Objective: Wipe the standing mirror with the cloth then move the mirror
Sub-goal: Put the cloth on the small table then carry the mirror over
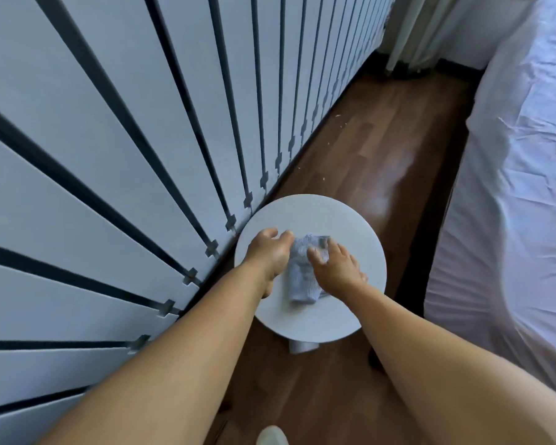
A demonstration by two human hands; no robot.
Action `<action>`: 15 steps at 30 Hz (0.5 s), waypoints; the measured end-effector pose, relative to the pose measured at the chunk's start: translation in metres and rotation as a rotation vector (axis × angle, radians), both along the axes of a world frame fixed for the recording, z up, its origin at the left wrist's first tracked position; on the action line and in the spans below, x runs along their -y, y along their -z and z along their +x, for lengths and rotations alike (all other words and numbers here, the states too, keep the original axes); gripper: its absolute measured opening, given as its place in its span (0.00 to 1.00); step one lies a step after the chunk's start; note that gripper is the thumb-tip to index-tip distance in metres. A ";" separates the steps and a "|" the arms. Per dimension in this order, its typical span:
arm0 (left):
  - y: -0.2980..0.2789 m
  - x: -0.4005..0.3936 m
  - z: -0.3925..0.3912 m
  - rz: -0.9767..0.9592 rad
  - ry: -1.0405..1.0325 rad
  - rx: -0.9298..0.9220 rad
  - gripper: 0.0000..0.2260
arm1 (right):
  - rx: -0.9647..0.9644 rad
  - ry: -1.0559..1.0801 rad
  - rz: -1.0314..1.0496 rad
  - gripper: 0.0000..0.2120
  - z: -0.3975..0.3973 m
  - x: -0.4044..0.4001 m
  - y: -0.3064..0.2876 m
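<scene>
The cloth (304,271) is pale blue and crumpled, and it lies near the centre of a round white table (350,229) in the lower middle of the frame. Both hands are on it. The left hand (272,252) comes from the lower left; its fingers are loosely curled, with the tips at the upper left edge of the cloth, but I cannot tell if they really pinch it. The right hand (333,268) comes from the lower right and lies on the right part of the cloth, with the fingers a little spread and bent down onto the fabric. The lower end of the cloth sticks out between the two wrists.

The table stands on a dark wooden floor (382,149). To the left, a white slatted wall (109,139) with dark gaps fills most of the frame. On the right is a bed (520,187) with a wrinkled pale sheet. Some small light crumbs (337,116) lie on the floor by the wall.
</scene>
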State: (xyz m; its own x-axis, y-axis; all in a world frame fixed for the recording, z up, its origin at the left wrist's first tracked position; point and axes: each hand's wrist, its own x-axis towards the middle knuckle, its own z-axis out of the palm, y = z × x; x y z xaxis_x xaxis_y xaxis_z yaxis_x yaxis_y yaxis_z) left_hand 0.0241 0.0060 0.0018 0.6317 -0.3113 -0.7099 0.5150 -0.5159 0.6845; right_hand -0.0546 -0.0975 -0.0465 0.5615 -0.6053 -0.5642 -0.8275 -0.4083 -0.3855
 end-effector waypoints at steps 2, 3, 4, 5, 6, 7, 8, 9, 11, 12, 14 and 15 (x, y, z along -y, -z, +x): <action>-0.011 0.002 0.001 -0.035 -0.021 0.047 0.13 | 0.158 0.049 -0.043 0.20 0.009 0.003 -0.011; -0.020 0.004 0.001 -0.056 -0.050 0.074 0.10 | 0.259 0.069 -0.059 0.19 0.013 0.003 -0.023; -0.029 0.007 0.003 -0.079 -0.080 0.104 0.11 | 0.350 0.089 -0.054 0.19 0.017 0.003 -0.040; -0.039 0.009 0.003 -0.105 -0.111 0.133 0.11 | 0.428 0.115 -0.033 0.18 0.023 0.001 -0.055; -0.055 0.011 0.004 -0.138 -0.137 0.172 0.10 | 0.508 0.147 -0.007 0.17 0.028 0.000 -0.077; -0.071 0.013 0.004 -0.169 -0.162 0.203 0.10 | 0.589 0.183 0.018 0.15 0.032 -0.003 -0.097; -0.093 0.013 0.003 -0.199 -0.186 0.240 0.09 | 0.675 0.207 0.031 0.14 0.035 -0.005 -0.122; -0.114 0.012 0.001 -0.225 -0.210 0.273 0.09 | 0.754 0.214 0.036 0.14 0.037 -0.008 -0.145; -0.157 0.007 -0.001 -0.281 -0.268 0.355 0.09 | 0.890 0.209 0.063 0.15 0.040 -0.015 -0.189; -0.179 0.003 -0.004 -0.310 -0.293 0.397 0.09 | 0.946 0.207 0.084 0.16 0.039 -0.020 -0.211; -0.226 -0.009 -0.013 -0.365 -0.339 0.498 0.07 | 1.066 0.200 0.119 0.16 0.034 -0.030 -0.257; -0.251 -0.018 -0.020 -0.396 -0.357 0.561 0.06 | 1.132 0.189 0.137 0.16 0.030 -0.037 -0.281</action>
State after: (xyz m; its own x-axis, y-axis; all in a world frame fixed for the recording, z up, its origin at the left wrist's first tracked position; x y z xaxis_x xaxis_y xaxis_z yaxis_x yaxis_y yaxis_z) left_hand 0.0042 0.0239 0.2525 0.9738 -0.1852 -0.1322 0.1259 -0.0457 0.9910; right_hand -0.0241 -0.0603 0.2343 0.6945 -0.7064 0.1367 -0.0234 -0.2121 -0.9770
